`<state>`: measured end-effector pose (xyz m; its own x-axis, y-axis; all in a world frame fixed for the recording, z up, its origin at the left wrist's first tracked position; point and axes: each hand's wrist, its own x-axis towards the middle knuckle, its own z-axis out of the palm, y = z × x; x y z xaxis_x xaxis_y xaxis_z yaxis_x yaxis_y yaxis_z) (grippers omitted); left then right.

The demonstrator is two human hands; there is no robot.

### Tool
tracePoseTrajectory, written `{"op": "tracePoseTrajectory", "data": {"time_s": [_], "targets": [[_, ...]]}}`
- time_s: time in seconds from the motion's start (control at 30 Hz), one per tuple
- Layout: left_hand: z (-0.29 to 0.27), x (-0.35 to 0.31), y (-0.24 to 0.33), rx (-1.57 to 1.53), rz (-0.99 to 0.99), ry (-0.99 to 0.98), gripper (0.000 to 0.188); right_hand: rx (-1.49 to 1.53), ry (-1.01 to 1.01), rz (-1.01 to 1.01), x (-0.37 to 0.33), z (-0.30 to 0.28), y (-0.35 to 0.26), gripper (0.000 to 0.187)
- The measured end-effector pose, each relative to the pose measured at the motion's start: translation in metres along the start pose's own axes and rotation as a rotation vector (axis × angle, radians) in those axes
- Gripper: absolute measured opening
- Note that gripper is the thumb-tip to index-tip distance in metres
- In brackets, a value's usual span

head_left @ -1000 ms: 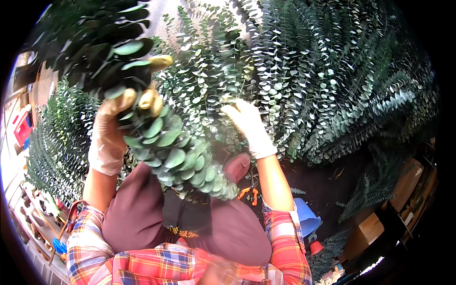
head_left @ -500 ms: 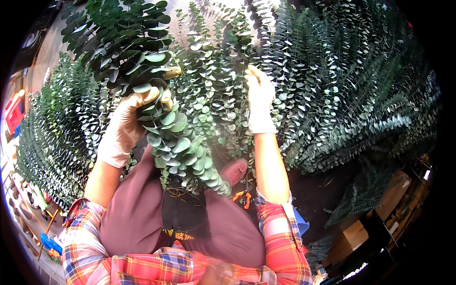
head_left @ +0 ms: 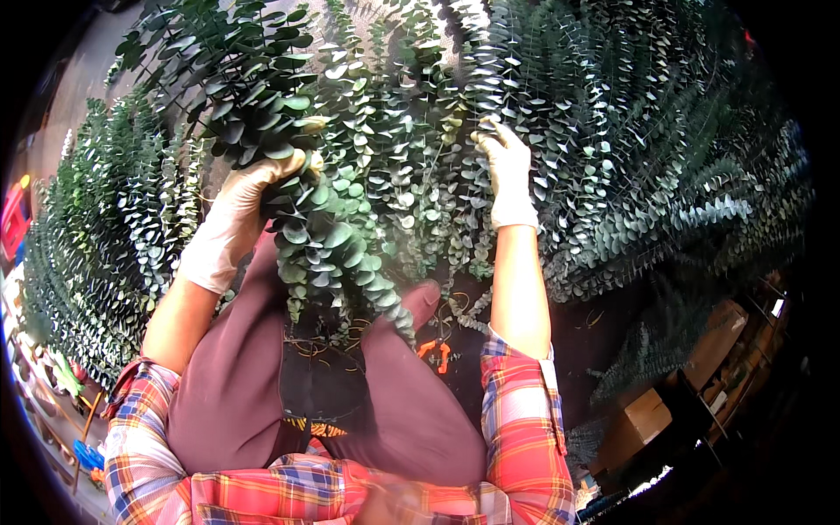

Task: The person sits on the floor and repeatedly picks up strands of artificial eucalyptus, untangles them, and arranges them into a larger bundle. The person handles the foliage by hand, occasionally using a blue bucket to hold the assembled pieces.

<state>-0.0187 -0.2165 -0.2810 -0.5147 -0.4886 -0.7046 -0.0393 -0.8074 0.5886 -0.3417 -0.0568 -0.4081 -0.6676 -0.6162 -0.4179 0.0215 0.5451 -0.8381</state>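
Observation:
My left hand, in a thin whitish glove, is closed around a bunch of eucalyptus stems. Dark round leaves fan out above the fist, and a paler leafy length hangs below it over my lap. My right hand, gloved too, is among the standing eucalyptus branches in front of me. Its fingertips are bent together on a leafy stem, which the leaves partly hide. Between my feet and right forearm lie orange-handled shears, their blades hard to make out.
A large mass of eucalyptus fills the right side, and another pile stands at the left. Cardboard boxes sit at the lower right. A blue item lies at the lower left. Stem scraps litter the dark floor covering.
My right hand has shifted a little to the right along the branches. The left hand keeps its grip on the bunch, which sits slightly lower. The view has tilted slightly.

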Motion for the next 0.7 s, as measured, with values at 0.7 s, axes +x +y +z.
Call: {"op": "tracePoseTrajectory", "data": {"time_s": [0.7], "targets": [[0.026, -0.012, -0.003, -0.004, 0.042, -0.263, 0.049, 0.041, -0.024, -0.496, -0.128, 0.112, -0.128, 0.038]]}}
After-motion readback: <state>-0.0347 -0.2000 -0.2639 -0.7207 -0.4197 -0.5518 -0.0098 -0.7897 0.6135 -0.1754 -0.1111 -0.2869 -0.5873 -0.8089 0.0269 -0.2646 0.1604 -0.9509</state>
